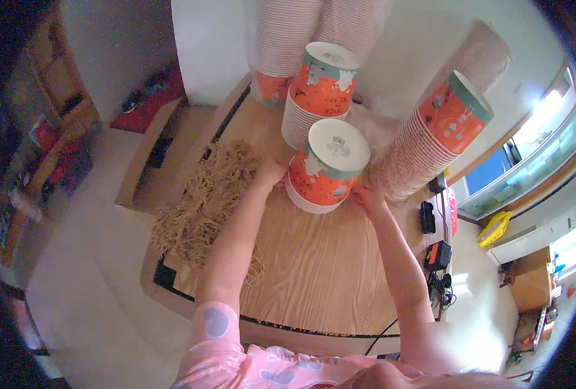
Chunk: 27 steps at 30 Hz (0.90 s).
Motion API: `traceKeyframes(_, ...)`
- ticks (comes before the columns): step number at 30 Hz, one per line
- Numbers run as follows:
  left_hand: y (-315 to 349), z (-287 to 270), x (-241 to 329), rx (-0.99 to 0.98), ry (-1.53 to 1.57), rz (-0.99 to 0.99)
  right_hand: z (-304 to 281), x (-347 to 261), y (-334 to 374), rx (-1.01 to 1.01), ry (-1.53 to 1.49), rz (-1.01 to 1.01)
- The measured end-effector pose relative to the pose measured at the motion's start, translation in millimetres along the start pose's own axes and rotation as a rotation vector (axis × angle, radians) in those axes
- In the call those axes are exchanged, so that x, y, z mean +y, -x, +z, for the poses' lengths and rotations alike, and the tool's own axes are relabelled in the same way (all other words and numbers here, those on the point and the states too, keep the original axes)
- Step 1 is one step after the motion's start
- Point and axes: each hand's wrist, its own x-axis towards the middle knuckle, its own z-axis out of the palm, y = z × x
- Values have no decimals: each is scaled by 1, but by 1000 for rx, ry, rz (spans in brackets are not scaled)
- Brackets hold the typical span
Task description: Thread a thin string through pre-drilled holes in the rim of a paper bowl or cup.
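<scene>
An orange paper bucket [322,181] with a green band and white base stands upside down on the wooden table [314,272]. My left hand [273,172] grips its left side, fingers curled in against the wall. On the opposite side, my right hand [368,198] holds it low near the white rim; some fingertips are hidden. Just behind is a stack of similar upturned buckets [320,91], the top one printed orange and green. Left of my left forearm lies a tangled heap of tan twine [204,201].
A tall leaning bucket stack [424,136] in clear plastic is at the right. More wrapped stacks [285,39] rise at the back. An open cardboard box [148,168] sits left. Black chargers and cables [438,256] line the right edge. A yellow bag [495,228] lies farther right.
</scene>
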Motion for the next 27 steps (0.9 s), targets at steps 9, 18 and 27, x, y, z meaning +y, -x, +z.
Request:
traceKeyframes(9, 4, -4, 3, 42, -64, 46, -9, -6, 0, -42, 20, 82)
traceKeyframes(18, 1, -7, -1, 243, -70, 211, 3, -30, -9, -62, 34, 118)
traceKeyframes(27, 129, -12, 110, 115, 118, 553, -95, -9, 13, -494, -725, -121)
